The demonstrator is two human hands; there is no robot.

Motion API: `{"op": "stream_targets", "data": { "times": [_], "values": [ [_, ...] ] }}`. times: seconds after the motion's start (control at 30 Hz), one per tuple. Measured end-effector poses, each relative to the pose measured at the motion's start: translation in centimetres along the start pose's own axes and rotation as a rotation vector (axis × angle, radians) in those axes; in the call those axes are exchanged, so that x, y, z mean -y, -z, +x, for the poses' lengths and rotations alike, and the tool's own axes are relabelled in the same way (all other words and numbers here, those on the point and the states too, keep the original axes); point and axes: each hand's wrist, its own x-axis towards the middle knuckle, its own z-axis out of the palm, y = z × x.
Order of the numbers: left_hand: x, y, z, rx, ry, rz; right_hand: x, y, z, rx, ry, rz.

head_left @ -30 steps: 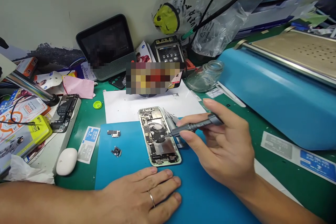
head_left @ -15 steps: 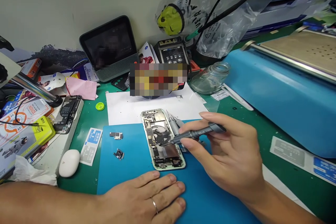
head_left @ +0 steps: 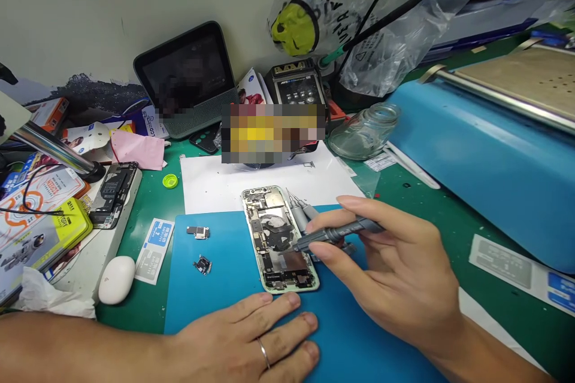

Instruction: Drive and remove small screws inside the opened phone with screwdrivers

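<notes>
An opened smartphone (head_left: 278,239) lies face up on the blue mat (head_left: 215,305), its inner parts bare. My right hand (head_left: 386,269) pinches a dark grey precision screwdriver (head_left: 341,231), held nearly level. The screwdriver's thin tip is over the phone's inside; whether it touches cannot be made out. My left hand (head_left: 256,335), wearing a ring, rests flat on the mat below the phone, fingers stretched out. Grey screwdrivers (head_left: 297,210) with thin points lie along the phone's right edge, partly hidden by my right hand. Two small phone parts, a metal-covered piece (head_left: 198,233) and a dark piece (head_left: 203,264), lie left of the phone.
On the left are a white rounded case (head_left: 116,280), a second opened phone (head_left: 114,194), boxes and a lamp stand. Behind stand a screen device (head_left: 186,81), white paper (head_left: 215,182) and a glass jar (head_left: 365,131). A blue-covered machine (head_left: 489,155) occupies the right.
The screwdriver's tip has shifted slightly down over the phone, and my right hand has moved a little. My left hand stays on the mat. The camera view has shifted slightly.
</notes>
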Motion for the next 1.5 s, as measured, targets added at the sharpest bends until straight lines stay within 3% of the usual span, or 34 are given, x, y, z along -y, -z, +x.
{"op": "stream_targets", "data": {
  "times": [0.33,0.5,0.8,1.23,1.5],
  "values": [
    [0.5,2.6,0.5,0.215,-0.005,-0.188,0.6,0.2,-0.5,0.012,0.045,-0.055],
    [0.4,2.4,0.4,0.245,0.02,-0.32,1.2,0.4,-0.4,0.153,0.171,-0.1],
    [0.2,2.1,0.0,0.234,0.056,-0.402,0.9,1.0,-0.7,0.232,0.208,-0.142],
    [0.3,1.9,0.0,0.195,0.054,-0.397,0.4,0.6,-0.7,0.234,0.324,-0.189],
    [0.4,1.8,0.0,0.186,0.051,-0.389,0.7,0.5,-0.4,0.251,0.298,-0.198]
  ]
}}
